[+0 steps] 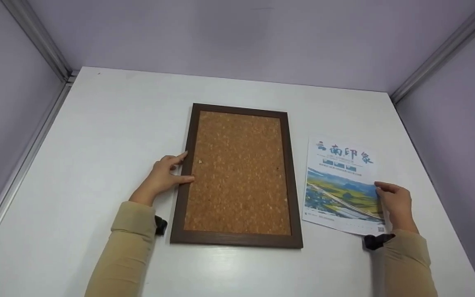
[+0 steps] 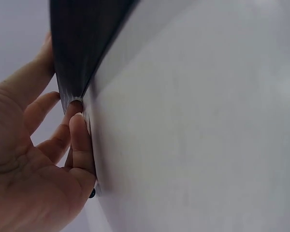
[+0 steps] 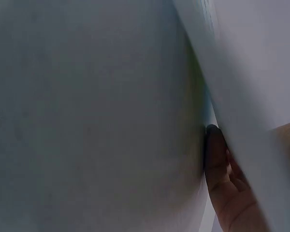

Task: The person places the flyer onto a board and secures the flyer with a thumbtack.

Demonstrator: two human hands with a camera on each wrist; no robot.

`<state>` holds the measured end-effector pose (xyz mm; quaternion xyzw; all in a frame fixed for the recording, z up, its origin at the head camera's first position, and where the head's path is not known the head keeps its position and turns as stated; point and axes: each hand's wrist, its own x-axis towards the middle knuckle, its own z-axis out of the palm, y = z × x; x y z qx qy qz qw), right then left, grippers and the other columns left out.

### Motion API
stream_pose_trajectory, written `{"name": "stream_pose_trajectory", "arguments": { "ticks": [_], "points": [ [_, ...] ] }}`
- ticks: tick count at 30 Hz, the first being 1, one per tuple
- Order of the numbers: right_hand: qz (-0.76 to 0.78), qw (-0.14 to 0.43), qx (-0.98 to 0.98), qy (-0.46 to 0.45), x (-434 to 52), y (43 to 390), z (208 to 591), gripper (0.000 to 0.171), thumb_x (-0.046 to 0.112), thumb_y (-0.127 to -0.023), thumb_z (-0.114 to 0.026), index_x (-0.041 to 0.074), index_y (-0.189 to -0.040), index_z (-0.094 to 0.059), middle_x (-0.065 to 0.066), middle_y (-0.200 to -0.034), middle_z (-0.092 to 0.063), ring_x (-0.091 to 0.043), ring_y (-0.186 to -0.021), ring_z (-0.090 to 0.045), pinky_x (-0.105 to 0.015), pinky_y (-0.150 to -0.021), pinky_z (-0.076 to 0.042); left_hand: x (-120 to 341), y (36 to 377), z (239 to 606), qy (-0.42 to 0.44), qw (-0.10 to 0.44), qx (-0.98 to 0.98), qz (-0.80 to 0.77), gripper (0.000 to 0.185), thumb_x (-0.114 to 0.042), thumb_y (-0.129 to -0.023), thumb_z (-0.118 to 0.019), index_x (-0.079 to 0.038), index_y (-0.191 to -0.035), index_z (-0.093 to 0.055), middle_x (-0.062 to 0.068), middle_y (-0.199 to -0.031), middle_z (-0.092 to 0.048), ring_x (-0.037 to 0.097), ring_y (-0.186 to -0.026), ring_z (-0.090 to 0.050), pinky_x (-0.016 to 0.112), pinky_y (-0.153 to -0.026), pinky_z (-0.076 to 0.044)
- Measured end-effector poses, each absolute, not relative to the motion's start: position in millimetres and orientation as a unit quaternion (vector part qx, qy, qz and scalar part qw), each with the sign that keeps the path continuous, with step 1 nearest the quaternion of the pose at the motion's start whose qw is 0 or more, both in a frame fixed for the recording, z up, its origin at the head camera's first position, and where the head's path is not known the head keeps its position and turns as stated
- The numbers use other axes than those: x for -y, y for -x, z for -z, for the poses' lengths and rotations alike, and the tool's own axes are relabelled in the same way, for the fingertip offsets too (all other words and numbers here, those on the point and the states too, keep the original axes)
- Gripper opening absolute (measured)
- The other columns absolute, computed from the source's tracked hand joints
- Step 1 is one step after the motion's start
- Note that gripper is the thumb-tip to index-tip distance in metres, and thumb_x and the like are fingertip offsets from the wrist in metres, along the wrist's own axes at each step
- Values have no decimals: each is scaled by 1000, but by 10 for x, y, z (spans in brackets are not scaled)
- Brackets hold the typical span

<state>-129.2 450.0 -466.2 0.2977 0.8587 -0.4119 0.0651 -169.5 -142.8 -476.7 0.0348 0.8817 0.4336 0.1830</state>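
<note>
White table w/ a flat, smooth top, boxed in by pale purple walls at back & both sides, w/ grey metal strips running down the corners. Flat in the middle of table: cork board w/ speckled brown cork inside a dark brown wood frame, long side pointing away, near edge close to the person. Left hand at the board's left frame edge, about halfway up; thumb on top of frame, pointer finger on the frame too, other fingers tucked under the edge in left wrist view, so pinching the frame. Just right of board, not touching it: paper sheet lying on table, a bit tilted, white at top w/ big blue letters, green & blue land picture lower down. Right hand at the sheet's right edge, lower half; thumb on top, a finger under the paper in right wrist view, so pinching the sheet. Tan sleeves on both arms, black wrist straps at cuffs. Wrist views blurry, very close.
</note>
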Motion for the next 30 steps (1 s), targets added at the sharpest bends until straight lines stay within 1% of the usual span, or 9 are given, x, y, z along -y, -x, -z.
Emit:
{"name": "stream_pose_trajectory", "arguments": {
  "ticks": [4, 8, 11, 16, 18, 22, 24, 27, 30],
  "points": [
    [435, 59, -848, -297, -4510, 1275, 4646, 45, 14, -105, -44, -1, -147, -43, -24, -157, -33, -36, -145, -34, -36, -111, -41, 1435, 1694, 4765, -36, 186, -883, -430, 86, -33, -89, -75, -15, -158, -27, 23, -148, -38, 44, -135, -39, 57, -111, -36],
    [479, 68, -820, -307, -4527, 1251, 4618, 48, 17, -105, -46, 2, -150, -39, -18, -162, -26, -31, -149, -29, -27, -112, -40, 1438, 1700, 4764, -38, 185, -883, -431, 86, -32, -89, -75, -14, -158, -26, 24, -147, -39, 44, -135, -40, 57, -112, -35],
    [526, 57, -786, -320, -4535, 1243, 4581, 50, 17, -104, -50, 3, -150, -39, -14, -164, -23, -27, -150, -26, -22, -112, -39, 1431, 1711, 4764, -41, 184, -883, -430, 85, -32, -89, -75, -14, -157, -27, 25, -146, -40, 45, -135, -39, 57, -112, -35],
    [593, 36, -730, -337, -4541, 1247, 4524, 51, 16, -102, -56, 6, -150, -41, -8, -165, -22, -21, -151, -25, -7, -89, -48, 1421, 1717, 4770, -38, 183, -883, -430, 84, -32, -90, -75, -15, -157, -27, 24, -147, -39, 44, -134, -39, 58, -111, -35],
    [607, 29, -717, -343, -4533, 1248, 4512, 51, 17, -101, -57, 8, -149, -42, -5, -165, -23, -20, -151, -25, -7, -87, -48, 1424, 1715, 4773, -38, 184, -883, -430, 85, -32, -90, -75, -15, -157, -27, 24, -147, -39, 44, -134, -39, 58, -110, -35],
    [630, 8, -692, -353, -4492, 1265, 4503, 50, 15, -100, -60, 12, -148, -45, -1, -164, -27, -18, -151, -26, -14, -106, -41, 1445, 1707, 4769, -36, 187, -883, -429, 85, -32, -89, -75, -15, -158, -27, 24, -148, -38, 44, -134, -39, 58, -111, -35],
    [638, -1, -685, -352, -4468, 1273, 4503, 50, 14, -99, -61, 13, -147, -47, -1, -163, -29, -17, -150, -28, -16, -109, -38, 1455, 1702, 4765, -35, 187, -883, -428, 85, -32, -89, -75, -14, -157, -27, 23, -148, -38, 44, -135, -39, 58, -111, -35],
    [653, -18, -674, -345, -4441, 1276, 4497, 48, 11, -97, -64, 12, -143, -53, -4, -154, -41, -17, -148, -32, -11, -97, -46, 1453, 1699, 4762, -37, 188, -883, -429, 85, -31, -89, -75, -14, -157, -27, 24, -149, -38, 45, -135, -39, 58, -111, -35],
    [668, -37, -668, -326, -4430, 1271, 4485, 43, 6, -94, -66, 9, -137, -59, -1, -132, -55, -17, -144, -38, -7, -82, -50, 1433, 1702, 4763, -40, 189, -882, -430, 85, -31, -90, -75, -14, -158, -26, 24, -149, -38, 45, -135, -39, 58, -111, -35]
  ]
}}
